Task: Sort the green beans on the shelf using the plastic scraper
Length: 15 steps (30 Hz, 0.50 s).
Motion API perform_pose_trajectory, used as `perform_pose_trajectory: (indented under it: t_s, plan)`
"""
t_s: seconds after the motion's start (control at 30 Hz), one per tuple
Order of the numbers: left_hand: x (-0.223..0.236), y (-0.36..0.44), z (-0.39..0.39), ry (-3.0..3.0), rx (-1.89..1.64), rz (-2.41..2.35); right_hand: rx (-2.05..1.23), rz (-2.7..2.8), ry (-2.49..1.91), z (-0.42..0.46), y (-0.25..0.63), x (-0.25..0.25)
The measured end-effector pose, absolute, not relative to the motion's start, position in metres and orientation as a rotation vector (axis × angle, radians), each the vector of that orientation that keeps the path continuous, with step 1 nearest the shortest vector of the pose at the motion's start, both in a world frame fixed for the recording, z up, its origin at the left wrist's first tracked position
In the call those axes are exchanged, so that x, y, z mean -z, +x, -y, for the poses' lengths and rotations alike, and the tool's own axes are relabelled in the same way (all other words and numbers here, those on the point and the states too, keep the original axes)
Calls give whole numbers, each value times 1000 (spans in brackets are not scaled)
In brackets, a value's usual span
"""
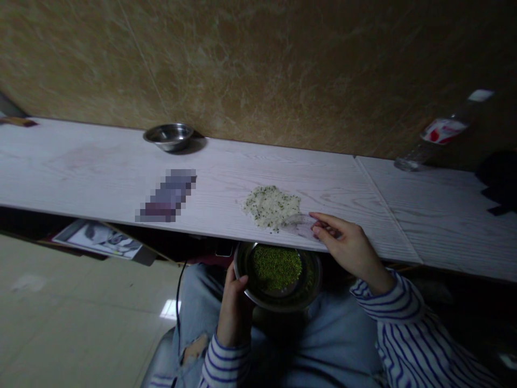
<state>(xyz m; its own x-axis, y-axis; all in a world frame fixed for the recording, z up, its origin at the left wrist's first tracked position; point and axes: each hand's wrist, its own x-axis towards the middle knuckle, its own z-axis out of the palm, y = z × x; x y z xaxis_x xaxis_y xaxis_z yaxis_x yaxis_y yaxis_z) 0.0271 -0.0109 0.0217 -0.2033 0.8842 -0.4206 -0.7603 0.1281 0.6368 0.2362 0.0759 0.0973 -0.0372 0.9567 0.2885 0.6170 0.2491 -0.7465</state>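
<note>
My left hand [236, 304] grips the left rim of a metal bowl [311, 291], its thumb over the edge. The bowl is tilted just under the table's front edge, above my lap. Inside it lies a heap of small green beans [278, 267], which look like mung beans. Between the thumb and fingers of my right hand [341, 237] is a thin clear plastic piece [301, 223]; its exact kind is hard to make out. Its far end touches the near right side of a flat pile of white rice mixed with green beans [270, 207] on the tabletop.
A second metal bowl [169, 137] stands by the wall. A pixelated flat object [167, 196] lies left of the pile. At the right are a clear plastic bottle [438, 132] and a black object [501, 180]. An open drawer [105, 242] juts out below the table [218, 215].
</note>
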Motion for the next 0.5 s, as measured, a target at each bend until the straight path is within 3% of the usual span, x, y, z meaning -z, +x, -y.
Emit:
perform_pose_trajectory:
  t_s: [0.5]
  plan:
    - [-26,25,16,195,-1500,-911,-577,1715,-1451,-78,231,-100]
